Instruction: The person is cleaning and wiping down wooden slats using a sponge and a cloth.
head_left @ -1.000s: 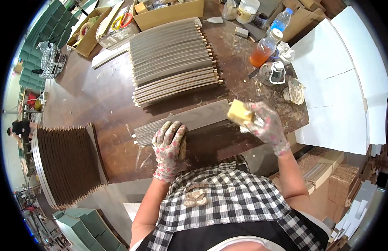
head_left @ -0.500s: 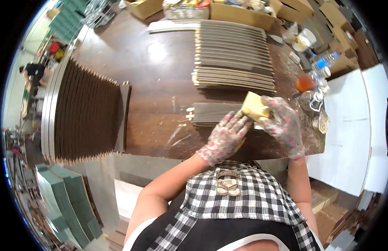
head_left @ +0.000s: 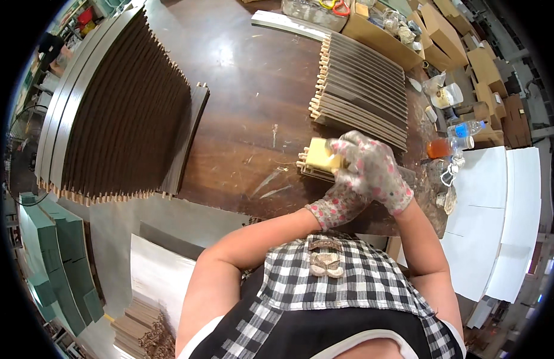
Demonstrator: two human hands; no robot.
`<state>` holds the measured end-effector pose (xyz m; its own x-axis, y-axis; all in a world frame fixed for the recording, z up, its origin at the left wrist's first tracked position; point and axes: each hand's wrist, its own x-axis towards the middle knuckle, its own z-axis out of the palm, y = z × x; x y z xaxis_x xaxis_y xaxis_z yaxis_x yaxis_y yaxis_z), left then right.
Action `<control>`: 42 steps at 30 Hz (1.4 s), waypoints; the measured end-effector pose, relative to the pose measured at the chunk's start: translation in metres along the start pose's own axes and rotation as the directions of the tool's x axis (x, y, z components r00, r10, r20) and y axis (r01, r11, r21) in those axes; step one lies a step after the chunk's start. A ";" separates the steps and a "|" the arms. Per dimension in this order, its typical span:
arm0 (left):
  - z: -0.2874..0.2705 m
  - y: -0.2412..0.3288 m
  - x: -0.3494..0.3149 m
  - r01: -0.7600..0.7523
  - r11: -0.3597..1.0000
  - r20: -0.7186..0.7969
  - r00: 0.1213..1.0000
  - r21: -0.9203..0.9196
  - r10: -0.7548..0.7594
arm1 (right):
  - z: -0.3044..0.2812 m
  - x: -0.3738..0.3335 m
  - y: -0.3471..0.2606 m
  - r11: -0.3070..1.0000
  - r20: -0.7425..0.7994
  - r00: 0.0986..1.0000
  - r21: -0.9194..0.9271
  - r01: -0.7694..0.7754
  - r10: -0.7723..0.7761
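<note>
My right hand [head_left: 372,167], in a floral work glove, grips a yellow sponge block [head_left: 320,154]. The sponge lies against the top of a small stack of dark grey-brown wooden strips [head_left: 319,174], close to the end where pale dowels [head_left: 302,158] stick out. Beneath the right hand is my left hand [head_left: 338,207], gloved alike, resting at the near side of that stack. Its fingers are hidden behind the right hand, so I cannot see how they are bent.
Beyond the hands lies a row of dowelled strips [head_left: 363,84]. A tall bank of dowelled boards [head_left: 118,113] stands on the table's left. At right are a bottle of orange liquid [head_left: 447,147], a clear bottle [head_left: 466,128] and a white tub [head_left: 449,96]. An open carton [head_left: 381,36] sits behind.
The sponge in my right hand has moved left along the strips to their dowelled end. My right hand now crosses over the left. The whole view has turned somewhat.
</note>
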<state>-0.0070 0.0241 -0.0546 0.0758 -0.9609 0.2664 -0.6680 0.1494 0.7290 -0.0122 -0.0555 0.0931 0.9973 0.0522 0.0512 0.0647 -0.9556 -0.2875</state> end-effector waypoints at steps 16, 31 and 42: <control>0.037 -0.004 0.011 -0.232 0.971 -0.401 0.885 0.064 0.238 | -0.003 -0.016 0.020 0.988 0.016 0.997 0.139 0.068 -0.071; 0.007 0.027 0.048 -0.140 0.891 -0.101 0.974 0.433 0.202 | -0.010 -0.065 0.103 0.889 -0.447 0.809 0.418 -0.188 0.381; -0.006 0.049 0.049 -0.039 0.854 -0.110 0.988 0.518 0.112 | -0.012 -0.346 0.230 0.241 -0.455 -0.186 0.725 -0.645 0.871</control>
<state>-0.0310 -0.0146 -0.0020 0.0811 -0.9067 0.4138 -0.9573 0.0447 0.2857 -0.3432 -0.2968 0.0206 -0.1446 -0.9739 0.1749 -0.6030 -0.0534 -0.7959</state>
